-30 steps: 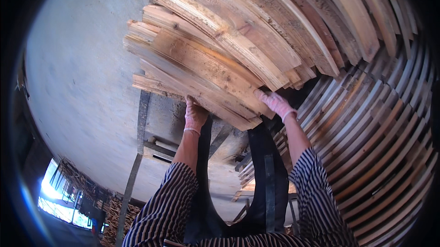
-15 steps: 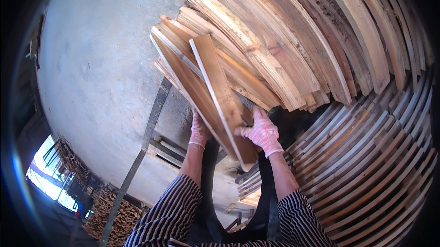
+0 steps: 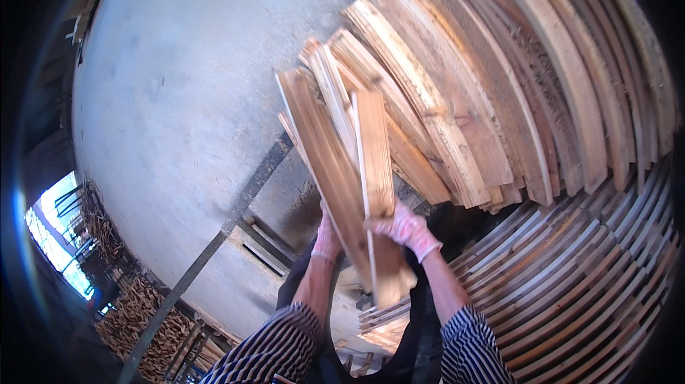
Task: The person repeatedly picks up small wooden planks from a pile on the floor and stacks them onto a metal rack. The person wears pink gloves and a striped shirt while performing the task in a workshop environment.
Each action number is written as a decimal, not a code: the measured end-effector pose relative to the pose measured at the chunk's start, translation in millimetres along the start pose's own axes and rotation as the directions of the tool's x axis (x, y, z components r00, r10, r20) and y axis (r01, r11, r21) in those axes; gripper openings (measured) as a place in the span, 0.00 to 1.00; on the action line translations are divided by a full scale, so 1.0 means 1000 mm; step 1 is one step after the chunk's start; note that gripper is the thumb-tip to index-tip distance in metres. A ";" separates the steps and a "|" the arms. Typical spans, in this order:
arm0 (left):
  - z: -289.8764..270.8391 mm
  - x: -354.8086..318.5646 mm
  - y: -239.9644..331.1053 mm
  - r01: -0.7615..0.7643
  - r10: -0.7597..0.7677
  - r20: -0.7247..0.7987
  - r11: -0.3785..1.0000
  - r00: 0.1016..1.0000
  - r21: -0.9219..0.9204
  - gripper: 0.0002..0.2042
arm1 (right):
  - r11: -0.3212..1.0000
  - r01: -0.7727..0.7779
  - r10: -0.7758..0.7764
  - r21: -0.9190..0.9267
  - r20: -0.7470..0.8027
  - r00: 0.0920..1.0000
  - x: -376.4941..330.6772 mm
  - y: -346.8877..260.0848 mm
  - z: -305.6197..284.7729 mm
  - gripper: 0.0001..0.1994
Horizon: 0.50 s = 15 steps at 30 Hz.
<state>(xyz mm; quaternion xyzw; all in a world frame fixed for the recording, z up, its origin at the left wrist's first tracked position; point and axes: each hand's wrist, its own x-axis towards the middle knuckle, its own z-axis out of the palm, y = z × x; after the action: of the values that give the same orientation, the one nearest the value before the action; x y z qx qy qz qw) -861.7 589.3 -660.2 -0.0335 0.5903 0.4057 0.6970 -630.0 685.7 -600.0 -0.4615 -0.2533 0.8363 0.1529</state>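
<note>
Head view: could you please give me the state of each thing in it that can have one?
Bundle of boards: lifted, tilted, held from both sides.
Left hand: gloved, pressed against the bundle.
Right hand: gloved, gripping the bundle.
Stacked planks: lying flat, piled.
Slatted pallets: lying flat.

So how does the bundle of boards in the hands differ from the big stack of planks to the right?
The bundle of boards is small, a few pieces, gripped by the left hand and right hand; the stack of planks is large and no hand touches it. The bundle stands steeply tilted, its ends uneven and splayed; the stack's planks lie side by side in neat rows. Both are rough, pale, unfinished wood.
</note>
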 end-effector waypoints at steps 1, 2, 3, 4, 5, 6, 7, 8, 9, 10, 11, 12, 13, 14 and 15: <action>-0.007 -0.030 0.002 -0.026 0.027 -0.018 0.997 0.999 0.066 0.34 | 0.992 -0.066 0.067 0.109 -0.001 0.998 -0.018 -0.011 0.023 0.51; -0.004 -0.065 0.005 0.012 -0.010 -0.028 0.998 1.000 0.068 0.30 | 0.969 -0.133 0.136 0.206 -0.001 0.991 -0.036 -0.022 0.044 0.51; 0.008 -0.094 0.013 0.061 -0.060 -0.014 0.994 0.998 0.086 0.27 | 0.980 -0.057 0.070 0.189 -0.059 0.996 -0.051 -0.023 0.058 0.50; 0.018 -0.117 0.020 0.092 -0.090 -0.038 0.993 0.995 0.070 0.24 | 0.985 0.020 -0.001 0.172 -0.111 0.994 -0.062 -0.022 0.071 0.49; 0.039 -0.131 0.029 0.144 -0.145 -0.162 0.989 0.976 -0.016 0.25 | 0.973 -0.001 0.029 0.230 -0.115 0.993 -0.072 -0.028 0.080 0.48; 0.072 -0.148 0.044 0.191 -0.212 -0.273 0.976 0.938 -0.103 0.28 | 0.981 -0.007 0.033 0.193 -0.134 0.990 -0.080 -0.033 0.083 0.48; 0.091 -0.170 0.061 0.232 -0.254 -0.374 0.967 0.892 -0.104 0.26 | 0.987 -0.014 0.037 0.160 -0.141 0.989 -0.090 -0.041 0.090 0.47; 0.083 -0.185 0.063 0.111 -0.063 -0.297 0.983 0.953 0.148 0.25 | 0.992 -0.016 0.035 0.123 -0.148 0.988 -0.100 -0.055 0.099 0.47; 0.057 -0.209 0.053 -0.047 0.127 -0.202 0.931 0.971 0.361 0.24 | 0.986 0.030 -0.019 0.165 -0.067 0.998 -0.113 -0.066 0.112 0.47; 0.033 -0.217 0.048 -0.145 0.226 -0.123 0.874 0.966 0.463 0.24 | 0.992 0.046 -0.041 0.118 -0.044 0.998 -0.127 -0.085 0.122 0.45; 0.011 -0.226 0.041 -0.246 0.324 -0.050 0.801 0.945 0.546 0.24 | 0.996 0.064 -0.063 0.066 -0.019 0.998 -0.139 -0.103 0.133 0.44; -0.010 -0.233 0.042 -0.276 0.363 -0.053 0.789 0.930 0.549 0.25 | 0.996 0.083 -0.083 0.017 0.009 0.996 -0.151 -0.118 0.149 0.43; -0.012 -0.234 0.051 -0.309 0.400 -0.049 0.775 0.915 0.552 0.25 | 0.983 0.156 -0.159 0.098 0.021 0.987 -0.156 -0.123 0.154 0.43; 0.056 -0.236 0.100 -0.086 0.084 -0.021 0.988 0.996 -0.131 0.29 | 0.948 0.258 -0.251 0.187 -0.057 0.966 -0.158 -0.123 0.137 0.43; 0.101 -0.240 0.145 -0.066 0.072 0.065 0.994 0.995 -0.085 0.30 | 0.895 0.346 -0.335 0.280 -0.089 0.938 -0.165 -0.129 0.133 0.43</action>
<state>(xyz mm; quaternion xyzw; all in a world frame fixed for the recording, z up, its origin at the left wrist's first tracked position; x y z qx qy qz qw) -863.0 613.3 -363.0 -0.0280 0.5500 0.4546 0.7000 -653.2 673.3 -353.3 -0.3984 -0.2011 0.8157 0.3681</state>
